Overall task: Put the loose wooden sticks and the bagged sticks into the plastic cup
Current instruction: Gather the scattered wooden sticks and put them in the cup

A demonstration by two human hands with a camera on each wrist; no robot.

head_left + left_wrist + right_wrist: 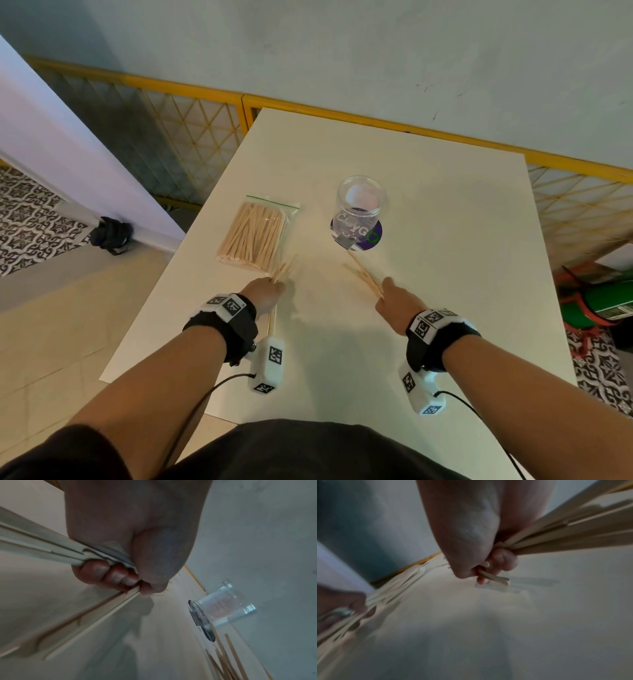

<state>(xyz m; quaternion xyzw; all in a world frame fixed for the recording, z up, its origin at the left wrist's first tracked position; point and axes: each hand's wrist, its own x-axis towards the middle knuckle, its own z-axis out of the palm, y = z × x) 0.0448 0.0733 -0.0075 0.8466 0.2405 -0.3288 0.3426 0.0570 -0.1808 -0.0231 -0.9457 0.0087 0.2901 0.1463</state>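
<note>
Nearest, on the white rectangular tabletop [428,308], both hands are closed around small bundles of flat, pale wooden sticks. The left hand [265,294] has its fingers [106,573] curled and its thumb clamping a few loose sticks [51,547], whose far ends fan out toward the bag. The right hand [397,305] pinches its own loose bundle [565,534] the same way, with short ends poking out below the fingers [503,559].

To do this step well, I judge each bundle should be squared up first: tap the ends on the table so they sit flush, keep the grip firm near the middle, then tip the sticks upright before lowering them in, so none catch the rim or slide out.

Farther off on the left lies the clear zip bag of wooden sticks [255,236], flat and untouched. To the right, well apart from it, stands the clear plastic cup [359,209] on a purple disc, upright, open and with no sticks in it.
</note>
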